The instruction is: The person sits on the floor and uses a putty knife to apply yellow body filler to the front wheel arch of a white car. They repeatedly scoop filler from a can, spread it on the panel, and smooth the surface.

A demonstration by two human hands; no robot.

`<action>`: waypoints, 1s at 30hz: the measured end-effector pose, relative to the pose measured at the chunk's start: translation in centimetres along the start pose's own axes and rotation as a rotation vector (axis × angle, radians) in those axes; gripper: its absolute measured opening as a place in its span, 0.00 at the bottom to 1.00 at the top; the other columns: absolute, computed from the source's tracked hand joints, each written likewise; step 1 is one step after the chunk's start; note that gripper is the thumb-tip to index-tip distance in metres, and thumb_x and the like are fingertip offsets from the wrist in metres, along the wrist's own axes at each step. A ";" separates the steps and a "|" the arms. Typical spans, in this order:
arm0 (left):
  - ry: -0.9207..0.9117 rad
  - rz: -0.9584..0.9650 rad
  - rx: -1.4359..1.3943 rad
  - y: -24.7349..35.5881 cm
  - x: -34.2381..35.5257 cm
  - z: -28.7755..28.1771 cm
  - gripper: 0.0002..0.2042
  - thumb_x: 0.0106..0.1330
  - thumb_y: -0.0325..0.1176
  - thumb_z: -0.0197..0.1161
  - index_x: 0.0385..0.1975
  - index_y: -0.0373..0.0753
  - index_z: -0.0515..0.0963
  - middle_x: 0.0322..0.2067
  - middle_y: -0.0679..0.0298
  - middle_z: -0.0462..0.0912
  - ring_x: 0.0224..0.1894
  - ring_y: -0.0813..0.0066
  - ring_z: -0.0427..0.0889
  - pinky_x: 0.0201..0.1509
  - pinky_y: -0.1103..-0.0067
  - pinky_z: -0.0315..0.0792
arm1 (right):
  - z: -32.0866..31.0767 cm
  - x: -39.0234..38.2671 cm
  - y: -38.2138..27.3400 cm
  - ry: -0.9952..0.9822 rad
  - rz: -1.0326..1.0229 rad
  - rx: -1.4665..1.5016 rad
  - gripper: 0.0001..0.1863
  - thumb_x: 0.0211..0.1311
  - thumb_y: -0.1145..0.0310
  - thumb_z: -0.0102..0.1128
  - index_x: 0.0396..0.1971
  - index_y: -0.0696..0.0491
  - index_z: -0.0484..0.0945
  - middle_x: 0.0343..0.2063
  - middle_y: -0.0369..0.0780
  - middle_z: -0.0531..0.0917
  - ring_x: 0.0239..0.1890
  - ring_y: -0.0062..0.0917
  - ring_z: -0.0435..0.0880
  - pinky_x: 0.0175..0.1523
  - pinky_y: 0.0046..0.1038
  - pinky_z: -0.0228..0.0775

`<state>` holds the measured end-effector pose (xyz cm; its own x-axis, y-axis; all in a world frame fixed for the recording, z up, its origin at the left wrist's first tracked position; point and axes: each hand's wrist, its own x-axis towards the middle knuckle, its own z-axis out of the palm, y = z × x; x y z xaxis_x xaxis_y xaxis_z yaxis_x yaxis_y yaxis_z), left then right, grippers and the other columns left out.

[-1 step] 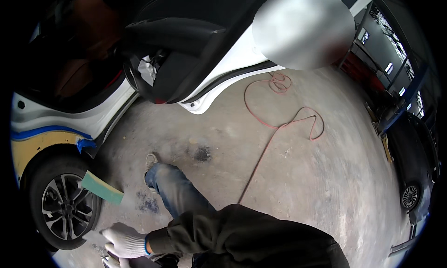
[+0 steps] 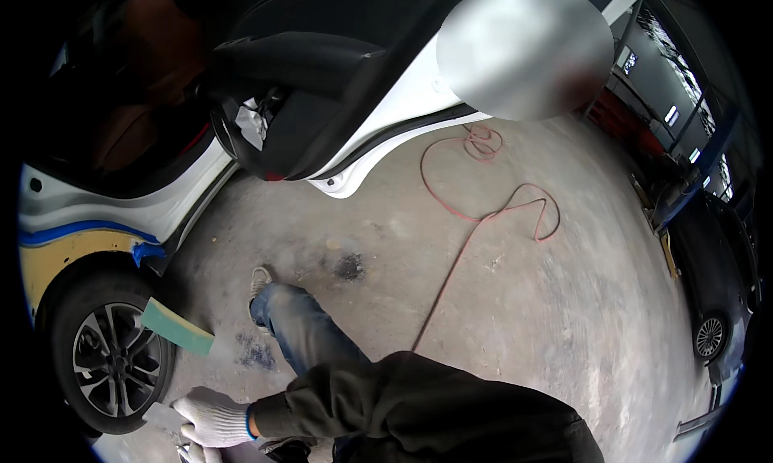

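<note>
My right hand, in a white knit glove with a blue cuff edge, reaches low across to the left beside the car's wheel. Its fingers are bent round a thin grey sheet, which sticks out toward the tyre; its kind cannot be made out. Just below, at the lower edge, part of my left hand shows in a white glove, its fingers mostly hidden. A flat green strip with a pale yellow edge, like a sanding pad, overlaps the wheel in view and touches neither hand.
The white car's door stands open ahead. Blue masking tape borders a yellowish patch above the wheel. A red hose loops over the concrete floor. A dark car stands far right; a blurred patch covers the upper right.
The view and my right hand have shifted very slightly left. The grey sheet beside the tyre looks a little sharper; otherwise everything stays in place.
</note>
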<state>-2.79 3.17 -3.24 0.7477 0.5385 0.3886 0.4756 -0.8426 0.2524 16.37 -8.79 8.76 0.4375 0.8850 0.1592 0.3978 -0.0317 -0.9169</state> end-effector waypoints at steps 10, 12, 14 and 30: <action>0.203 -0.409 -0.801 6.4 7.1 -2.5 0.18 0.71 0.32 0.56 0.56 0.27 0.73 0.50 0.52 0.82 0.54 0.64 0.78 0.59 0.72 0.71 | 5.1 2.0 4.8 0.229 0.220 0.381 0.19 0.59 0.59 0.62 0.42 0.60 0.78 0.35 0.52 0.84 0.40 0.46 0.84 0.45 0.38 0.73; 0.337 -0.542 -0.896 7.4 7.1 -3.5 0.19 0.70 0.30 0.58 0.57 0.25 0.72 0.50 0.52 0.82 0.54 0.65 0.79 0.59 0.73 0.72 | 6.1 1.3 5.1 0.274 0.403 0.314 0.20 0.59 0.58 0.62 0.44 0.59 0.79 0.38 0.50 0.85 0.43 0.43 0.84 0.48 0.36 0.74; 0.223 -0.430 -0.813 5.4 5.1 -1.9 0.20 0.69 0.28 0.56 0.58 0.24 0.71 0.52 0.52 0.81 0.51 0.65 0.81 0.60 0.73 0.71 | 4.0 0.9 3.8 0.179 0.417 0.396 0.20 0.60 0.57 0.62 0.44 0.58 0.80 0.37 0.50 0.85 0.43 0.42 0.85 0.47 0.36 0.74; -0.278 -0.531 -1.197 7.4 5.8 -3.9 0.12 0.62 0.25 0.55 0.43 0.27 0.74 0.31 0.63 0.80 0.32 0.79 0.74 0.38 0.80 0.71 | -1.2 4.4 4.0 0.015 0.073 -0.014 0.21 0.55 0.56 0.64 0.30 0.64 0.79 0.22 0.54 0.82 0.24 0.43 0.84 0.29 0.39 0.73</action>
<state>3.23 0.05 4.34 0.7368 0.6582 -0.1543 0.1475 0.0662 0.9868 20.87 -5.61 6.25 0.4780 0.8729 0.0981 0.3753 -0.1020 -0.9213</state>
